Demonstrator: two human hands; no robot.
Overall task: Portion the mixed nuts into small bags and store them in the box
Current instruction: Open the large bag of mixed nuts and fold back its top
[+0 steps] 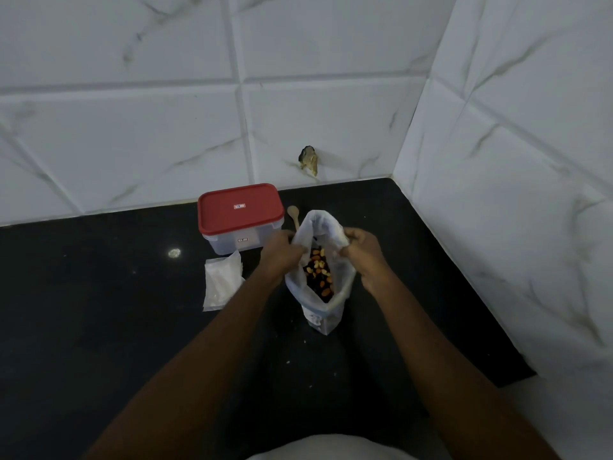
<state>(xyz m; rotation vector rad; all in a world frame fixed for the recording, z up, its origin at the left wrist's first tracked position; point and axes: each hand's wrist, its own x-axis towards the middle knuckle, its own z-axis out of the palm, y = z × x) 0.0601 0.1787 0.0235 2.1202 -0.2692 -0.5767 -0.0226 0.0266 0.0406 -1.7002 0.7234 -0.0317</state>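
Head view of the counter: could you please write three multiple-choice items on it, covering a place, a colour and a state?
1. Where is the wooden spoon relative to the box?
A) on top of it
B) on the counter to its right, behind the nut bag
C) inside it

2. What colour is the box's lid?
A) blue
B) green
C) red

3. What state is the nut bag in?
A) upright, its mouth held open by the left hand and right hand
B) sealed
C) lying flat and empty

Answers:
1 B: the spoon's bowl shows beside the box and its handle passes behind the bag.
2 C: the lid is plainly red.
3 A: each hand grips the rim, and nuts show inside.
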